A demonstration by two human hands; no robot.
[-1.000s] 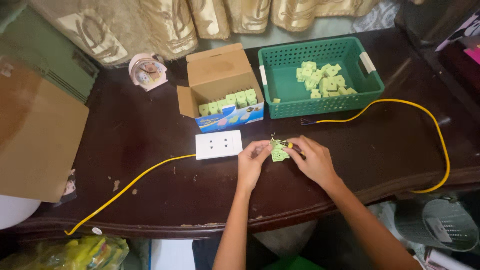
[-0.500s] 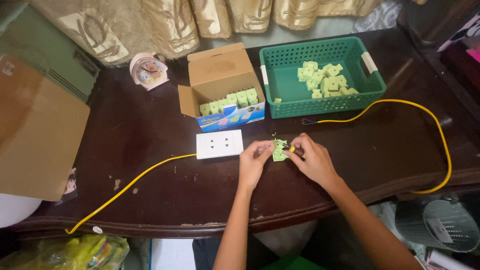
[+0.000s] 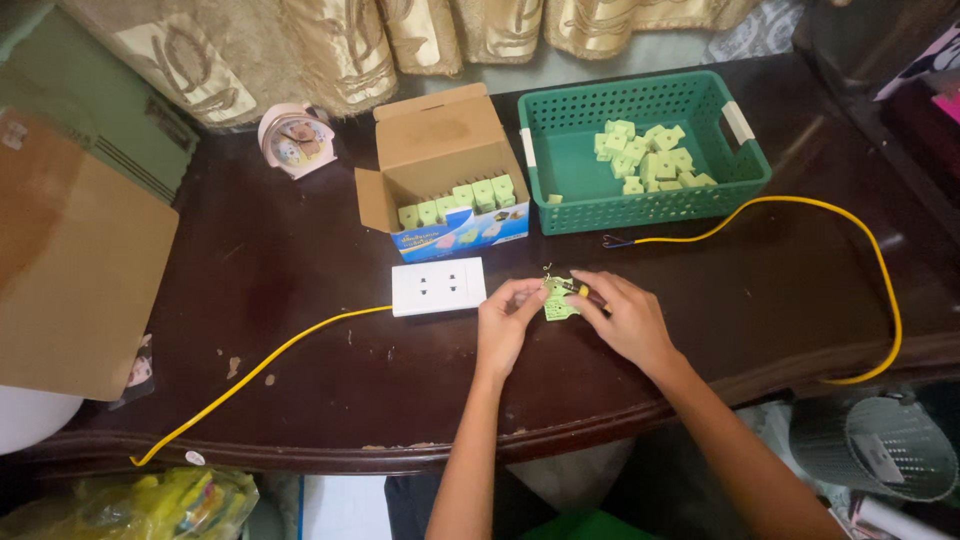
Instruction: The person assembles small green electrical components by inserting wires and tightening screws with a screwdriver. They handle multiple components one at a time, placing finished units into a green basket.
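Observation:
Both hands meet over a small light-green plug adapter (image 3: 558, 299) on the dark wooden table (image 3: 300, 300). My left hand (image 3: 506, 320) pinches its left side. My right hand (image 3: 625, 318) grips a small yellow-tipped tool against its top right; the tool's shaft is hidden under the fingers. Just left of the hands lies a white double wall socket (image 3: 438, 286) with a yellow cable (image 3: 260, 368) running off to the front left.
An open cardboard box (image 3: 445, 175) holds a row of green adapters. A green plastic basket (image 3: 640, 150) holds several more. A second yellow cable (image 3: 860, 260) loops at the right. A small pink clock (image 3: 292, 140) stands at the back; a cardboard sheet (image 3: 75, 270) lies left.
Both hands stay on the green adapter with only slight finger shifts. The view has shifted a little.

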